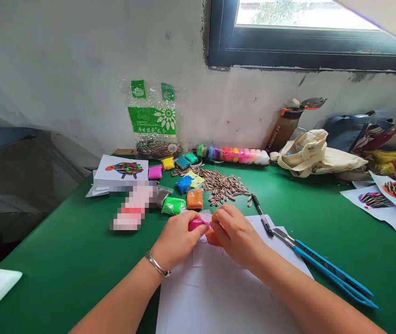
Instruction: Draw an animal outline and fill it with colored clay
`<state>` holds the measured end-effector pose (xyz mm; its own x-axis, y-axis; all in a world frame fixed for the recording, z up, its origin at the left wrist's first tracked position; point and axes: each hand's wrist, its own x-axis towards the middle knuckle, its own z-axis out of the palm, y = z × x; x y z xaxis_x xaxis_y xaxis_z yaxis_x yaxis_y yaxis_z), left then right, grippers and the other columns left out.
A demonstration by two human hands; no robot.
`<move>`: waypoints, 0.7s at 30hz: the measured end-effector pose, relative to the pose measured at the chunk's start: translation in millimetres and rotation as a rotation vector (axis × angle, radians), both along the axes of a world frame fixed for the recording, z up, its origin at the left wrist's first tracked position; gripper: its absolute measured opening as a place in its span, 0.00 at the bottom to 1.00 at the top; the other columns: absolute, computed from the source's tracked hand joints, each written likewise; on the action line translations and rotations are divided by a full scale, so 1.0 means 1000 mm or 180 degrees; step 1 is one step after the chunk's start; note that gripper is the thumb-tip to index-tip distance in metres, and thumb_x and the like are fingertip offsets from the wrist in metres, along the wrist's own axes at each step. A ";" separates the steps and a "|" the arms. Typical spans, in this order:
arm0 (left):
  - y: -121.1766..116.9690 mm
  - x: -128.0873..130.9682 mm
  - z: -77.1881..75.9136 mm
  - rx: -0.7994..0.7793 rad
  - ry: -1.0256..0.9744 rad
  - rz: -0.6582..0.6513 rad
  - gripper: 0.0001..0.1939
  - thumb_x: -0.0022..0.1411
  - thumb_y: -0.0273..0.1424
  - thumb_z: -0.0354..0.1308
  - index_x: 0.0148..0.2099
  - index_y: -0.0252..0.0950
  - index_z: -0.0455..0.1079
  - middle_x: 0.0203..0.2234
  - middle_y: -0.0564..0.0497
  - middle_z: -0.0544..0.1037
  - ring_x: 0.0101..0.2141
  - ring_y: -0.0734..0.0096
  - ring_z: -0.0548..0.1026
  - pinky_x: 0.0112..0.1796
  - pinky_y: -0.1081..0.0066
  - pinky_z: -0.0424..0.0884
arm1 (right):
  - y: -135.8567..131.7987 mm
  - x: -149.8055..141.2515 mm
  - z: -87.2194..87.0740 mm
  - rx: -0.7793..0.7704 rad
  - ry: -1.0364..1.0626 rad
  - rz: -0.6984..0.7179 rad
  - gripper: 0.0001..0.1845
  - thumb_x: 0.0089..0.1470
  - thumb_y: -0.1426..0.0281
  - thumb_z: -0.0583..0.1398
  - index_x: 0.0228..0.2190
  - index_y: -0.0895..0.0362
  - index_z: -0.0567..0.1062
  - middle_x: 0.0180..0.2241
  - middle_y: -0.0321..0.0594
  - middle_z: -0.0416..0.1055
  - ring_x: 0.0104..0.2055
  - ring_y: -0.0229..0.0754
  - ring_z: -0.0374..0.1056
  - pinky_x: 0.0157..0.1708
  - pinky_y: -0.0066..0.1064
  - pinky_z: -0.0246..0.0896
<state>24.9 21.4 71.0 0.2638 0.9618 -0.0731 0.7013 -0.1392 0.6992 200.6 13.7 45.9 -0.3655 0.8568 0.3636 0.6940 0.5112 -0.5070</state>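
My left hand (179,234) is closed around a small packet of bright pink modelling clay (197,224), a bit of clear wrapper showing above it. Fingers bent in a pinch, my right hand (234,234) meets the packet's right end; its fingertips are partly hidden. Just under those fingers an orange lump of clay (213,238) shows above the white paper (226,292). Beyond my hands lie packets of orange clay (194,199) and green clay (174,205), and a pile of striped sunflower seeds (224,185).
A black pen (262,214) and a blue utility knife (333,269), blade out, lie right of my hands. A seed bag (154,120), a row of coloured clay (236,155) and a bottle (284,127) stand by the wall. Turtle pictures (124,168) lie at left.
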 end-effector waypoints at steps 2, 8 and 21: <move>0.000 0.000 -0.001 0.0022 -0.0006 -0.0008 0.09 0.61 0.35 0.55 0.37 0.39 0.74 0.33 0.51 0.79 0.35 0.64 0.75 0.33 0.70 0.66 | 0.000 0.000 -0.001 -0.0096 0.0106 0.0050 0.12 0.59 0.75 0.51 0.25 0.56 0.66 0.30 0.40 0.64 0.32 0.40 0.61 0.33 0.31 0.59; 0.000 -0.001 -0.002 -0.0057 -0.0287 -0.0051 0.09 0.61 0.35 0.54 0.37 0.39 0.74 0.33 0.52 0.79 0.34 0.66 0.74 0.33 0.71 0.67 | 0.002 -0.001 -0.003 -0.1005 0.1276 0.0041 0.07 0.56 0.70 0.57 0.31 0.52 0.76 0.43 0.43 0.64 0.40 0.42 0.68 0.33 0.32 0.67; 0.002 -0.002 0.006 -0.1121 -0.1578 -0.0175 0.13 0.57 0.39 0.61 0.37 0.33 0.71 0.26 0.53 0.72 0.26 0.72 0.70 0.27 0.73 0.67 | 0.012 0.009 0.008 -0.2138 0.2899 0.0281 0.10 0.51 0.63 0.65 0.24 0.56 0.78 0.34 0.39 0.66 0.39 0.41 0.64 0.39 0.32 0.62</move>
